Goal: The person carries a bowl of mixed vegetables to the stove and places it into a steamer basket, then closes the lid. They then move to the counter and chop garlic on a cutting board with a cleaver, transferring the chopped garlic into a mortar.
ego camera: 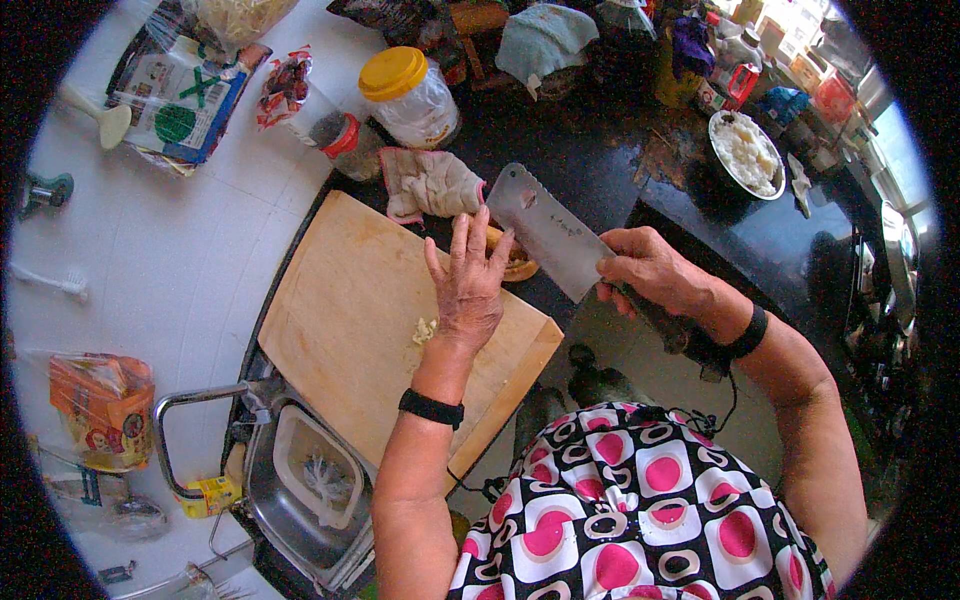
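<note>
My right hand [652, 270] is closed round the handle of a metal cleaver [551, 236], whose broad blade points up and left, beyond the board's far right edge. My left hand [471, 289] reaches over the wooden cutting board [337, 300] with its fingers spread. Its fingertips are over or against a round tan bowl or basket [521, 268], partly hidden; whether they touch it I cannot tell. Chopped pale pieces, perhaps garlic [424, 331], lie on the board beside my left wrist. Past my fingertips a crumpled beige cloth [435, 184] with pink edging rests on the dark counter.
A sink [300, 540] holding a pale plastic tub [281, 450] is at the lower left, with a faucet [161, 435] beside it. A yellow-lidded jar [412, 97] and a red-lidded jar [349, 146] stand behind the board. A bowl of white food [746, 154] sits at the upper right.
</note>
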Motion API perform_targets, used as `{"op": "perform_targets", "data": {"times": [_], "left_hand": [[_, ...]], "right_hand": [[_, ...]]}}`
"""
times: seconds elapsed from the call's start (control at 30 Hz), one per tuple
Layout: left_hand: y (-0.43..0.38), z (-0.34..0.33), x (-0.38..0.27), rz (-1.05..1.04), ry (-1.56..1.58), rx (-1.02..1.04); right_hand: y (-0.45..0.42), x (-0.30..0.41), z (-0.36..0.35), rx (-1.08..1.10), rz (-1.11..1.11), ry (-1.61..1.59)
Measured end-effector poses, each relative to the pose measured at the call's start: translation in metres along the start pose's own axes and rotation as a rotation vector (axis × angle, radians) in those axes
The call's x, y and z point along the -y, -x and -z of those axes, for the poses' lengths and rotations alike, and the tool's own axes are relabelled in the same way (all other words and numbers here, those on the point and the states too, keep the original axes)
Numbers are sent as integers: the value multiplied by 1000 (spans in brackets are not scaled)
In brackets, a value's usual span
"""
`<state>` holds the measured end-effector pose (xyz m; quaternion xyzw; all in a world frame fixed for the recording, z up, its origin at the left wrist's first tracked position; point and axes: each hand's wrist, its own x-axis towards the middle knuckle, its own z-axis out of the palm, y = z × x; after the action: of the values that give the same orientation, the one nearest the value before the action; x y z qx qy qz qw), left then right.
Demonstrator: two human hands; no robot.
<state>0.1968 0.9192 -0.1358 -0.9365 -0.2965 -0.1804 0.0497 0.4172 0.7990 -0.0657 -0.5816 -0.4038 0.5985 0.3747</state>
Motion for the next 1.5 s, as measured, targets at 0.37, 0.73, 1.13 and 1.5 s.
{"op": "perform_targets", "data": {"times": [0.37, 0.73, 1.13, 1.5], "left_hand": [[-11, 2, 14, 119, 268, -251], [-41, -2, 1, 211, 553, -306], [-48, -8, 5, 198, 494, -261], [-33, 16, 14, 491, 1059, -236]], "right_hand": [[3, 1, -3, 11, 4, -29], [10, 4, -14, 3, 29, 113], [9, 3, -14, 1, 26, 108], [9, -5, -10, -38, 66, 60]]}}
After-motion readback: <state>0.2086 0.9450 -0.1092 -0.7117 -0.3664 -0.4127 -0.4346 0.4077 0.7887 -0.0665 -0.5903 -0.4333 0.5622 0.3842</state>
